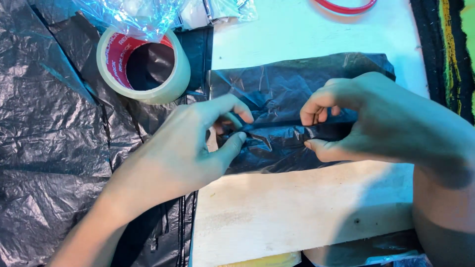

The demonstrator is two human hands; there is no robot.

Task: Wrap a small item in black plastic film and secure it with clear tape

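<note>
A roll of clear packing tape (143, 62) with a red inner core lies flat on a spread of crinkled black plastic sheeting (49, 148) at the left. A crumpled clear plastic bag (133, 15) overlaps the roll's upper edge. The pale wooden bench (297, 212) shows bare board below. A red loop (346, 6) sits at the top edge, and dark fabric with green and yellow (455, 49) runs down the right side.

A crumpled black plastic bag (282, 94) (thin, glossy) lies flat across the pale wooden board (297, 207).
</note>
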